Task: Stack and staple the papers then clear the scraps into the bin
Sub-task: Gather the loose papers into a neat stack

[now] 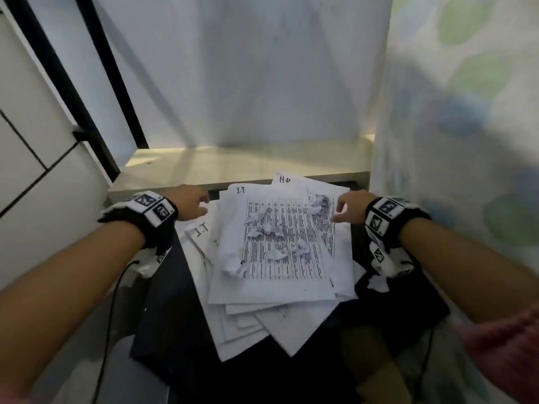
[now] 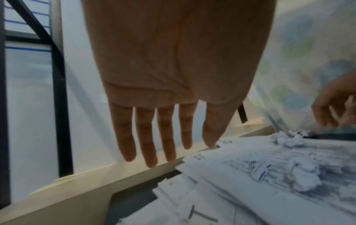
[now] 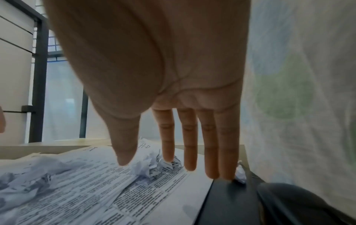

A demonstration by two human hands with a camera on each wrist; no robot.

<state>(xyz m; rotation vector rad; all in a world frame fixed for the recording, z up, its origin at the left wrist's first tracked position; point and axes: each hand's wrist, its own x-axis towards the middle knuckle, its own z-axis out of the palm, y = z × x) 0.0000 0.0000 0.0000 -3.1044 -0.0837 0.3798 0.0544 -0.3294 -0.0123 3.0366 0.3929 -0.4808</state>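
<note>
Two hands flank a loose pile of papers [image 1: 271,258] at the middle of the head view, the sheets fanned askew on a dark worktop [image 1: 163,310] with crumpled scraps [image 1: 233,265] scattered over the top printed page. The left hand [image 1: 191,202] sits at the pile's upper left edge, the right hand [image 1: 351,207] at its upper right; one more scrap [image 1: 378,282] lies at the pile's right. In the left wrist view the left hand's fingers [image 2: 146,137] hang straight and slightly spread, holding nothing, above the pale ledge [image 2: 77,187] left of the papers. In the right wrist view the right hand's fingers [image 3: 189,137] are likewise extended, empty, tips just over the scraps and the sheet's right edge.
</note>
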